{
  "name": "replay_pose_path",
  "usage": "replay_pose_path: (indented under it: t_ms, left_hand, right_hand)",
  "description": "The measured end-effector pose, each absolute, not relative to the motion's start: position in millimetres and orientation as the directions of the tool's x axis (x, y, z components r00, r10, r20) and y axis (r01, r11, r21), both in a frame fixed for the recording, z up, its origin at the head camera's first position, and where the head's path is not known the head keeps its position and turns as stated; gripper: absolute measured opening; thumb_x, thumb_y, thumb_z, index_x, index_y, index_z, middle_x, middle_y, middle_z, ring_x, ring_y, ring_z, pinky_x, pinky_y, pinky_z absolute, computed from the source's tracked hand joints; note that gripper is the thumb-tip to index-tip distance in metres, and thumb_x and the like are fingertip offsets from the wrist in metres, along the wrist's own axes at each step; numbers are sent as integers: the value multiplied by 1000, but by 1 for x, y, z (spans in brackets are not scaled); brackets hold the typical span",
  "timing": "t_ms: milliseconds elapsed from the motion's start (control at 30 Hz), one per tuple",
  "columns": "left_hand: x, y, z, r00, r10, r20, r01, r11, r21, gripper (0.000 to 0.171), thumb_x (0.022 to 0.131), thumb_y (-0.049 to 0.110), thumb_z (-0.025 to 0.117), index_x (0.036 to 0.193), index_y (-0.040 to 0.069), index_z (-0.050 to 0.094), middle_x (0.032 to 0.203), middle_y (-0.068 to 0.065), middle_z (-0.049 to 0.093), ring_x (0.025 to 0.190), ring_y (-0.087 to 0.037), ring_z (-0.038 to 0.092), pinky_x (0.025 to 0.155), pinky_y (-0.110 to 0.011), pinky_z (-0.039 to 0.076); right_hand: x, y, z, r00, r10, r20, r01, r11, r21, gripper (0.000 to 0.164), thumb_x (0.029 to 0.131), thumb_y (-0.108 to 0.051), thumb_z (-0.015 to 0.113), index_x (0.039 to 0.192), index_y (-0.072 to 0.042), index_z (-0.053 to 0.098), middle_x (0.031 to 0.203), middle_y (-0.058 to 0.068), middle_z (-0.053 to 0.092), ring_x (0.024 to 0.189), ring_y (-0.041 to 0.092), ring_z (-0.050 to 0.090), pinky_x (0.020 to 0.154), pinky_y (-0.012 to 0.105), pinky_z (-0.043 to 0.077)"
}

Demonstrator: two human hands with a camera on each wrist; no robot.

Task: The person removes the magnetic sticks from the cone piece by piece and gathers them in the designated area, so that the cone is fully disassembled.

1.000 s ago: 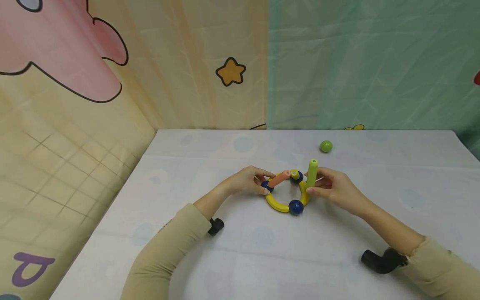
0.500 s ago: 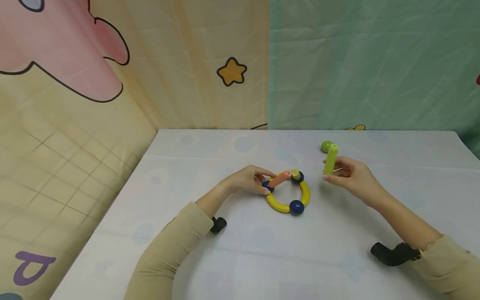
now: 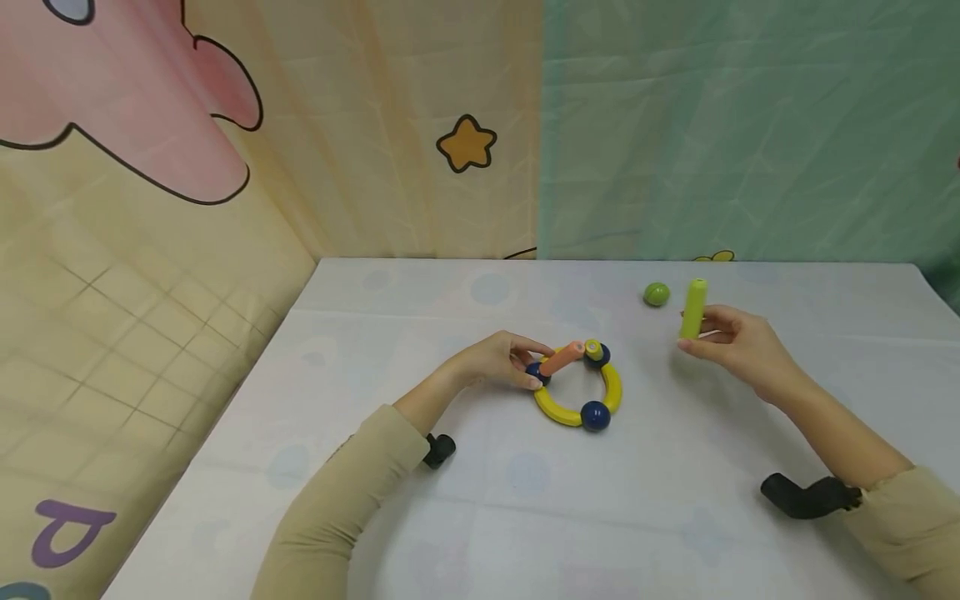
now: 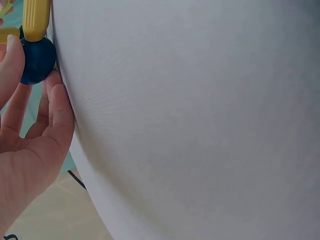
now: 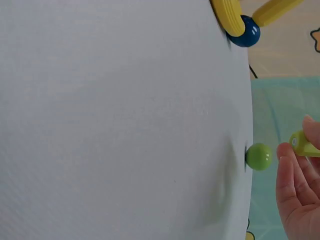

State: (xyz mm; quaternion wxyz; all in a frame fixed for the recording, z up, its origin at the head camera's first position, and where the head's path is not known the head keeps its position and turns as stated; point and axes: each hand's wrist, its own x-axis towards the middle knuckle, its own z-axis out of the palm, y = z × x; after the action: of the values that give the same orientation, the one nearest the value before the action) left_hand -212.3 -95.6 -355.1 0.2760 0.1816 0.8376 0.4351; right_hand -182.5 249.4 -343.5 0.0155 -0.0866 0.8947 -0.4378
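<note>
My left hand [image 3: 497, 360] pinches a dark blue ball [image 4: 39, 61] between thumb and fingers. That ball is the left joint of a ring made of curved yellow rods [image 3: 558, 410], lying on the table. An orange rod [image 3: 562, 359] rises at a slant from it. A yellow-green rod [image 3: 592, 347] stands on the ring's back blue ball [image 3: 603, 357], and another blue ball [image 3: 596, 416] joins the front. Off to the right, my right hand [image 3: 742, 343] holds a light green rod [image 3: 694, 310] nearly upright above the table. A loose green ball [image 3: 656, 294] lies just left of that rod.
A white cloth covers the table [image 3: 480, 517], whose back edge meets a printed curtain [image 3: 622, 150]. Black wrist-worn devices sit at both sleeves: one at the left wrist [image 3: 439, 451], one at the right [image 3: 806, 497].
My right hand has carried the light green rod away from the ring, rightward and toward the back, past the green ball. The left hand keeps its hold on the blue ball.
</note>
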Motion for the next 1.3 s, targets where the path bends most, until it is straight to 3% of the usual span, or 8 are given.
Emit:
replay_pose_path:
  t_ms: [133,367,533,767,1033,1300]
  left_hand:
    - [-212,-95,-354,-783,541,-308,55,552,832,51,76,6,77,125,11,61,103,-7,61,89,-15,56,80,-23,46]
    - [-211,-96,-355,-783,539,-311,51,553,831,51,76,6,76,125,11,61,104,-7,60,90,-14,56,80,-23,46]
    - [-210,-97,-355,-784,538,-310,52,554,831,51,77,6,76,125,12,61,104,-7,60,88,-15,56,80,-23,46]
    - [-210,-96,-354,-783,537,-313,56,563,825,51,77,7,76,125,13,61,102,-6,61,88,-14,55,78,-21,45]
    - [-210,-95,-354,-788,524,-324,41,570,821,51,76,6,77,125,13,61,102,-6,60,89,-14,54,79,-22,45]
    - [-211,-94,-353,-781,535,-322,41,558,829,51,77,6,76,125,12,61,102,-6,60,89,-14,54,78,-22,45]
  right_hand:
    - [-191,260,-346,-991,-131,23,-101,630,-770,61,84,-28,70,128,6,47,103,13,60,74,-10,54,64,18,45]
    - [-202,276,-352,-997,-78,-19,-33,614,-789,63,85,-27,69,128,11,43,90,-4,58,71,-7,52,62,19,48]
    - [-210,280,-356,-996,-50,-74,26,626,-779,69,86,-31,68,131,13,38,101,12,54,69,-4,51,62,22,48]
    - [-225,285,-359,-992,1,-126,99,621,-777,70,86,-31,68,131,13,37,82,-8,56,65,0,54,60,24,47]
    - [-241,285,-362,-981,64,-182,183,608,-773,71,82,-26,71,131,12,38,75,-12,54,63,-2,51,60,23,46]
    - [-254,282,-362,-979,118,-167,204,618,-759,68,79,-23,73,129,12,43,83,0,56,62,0,50,58,21,46]
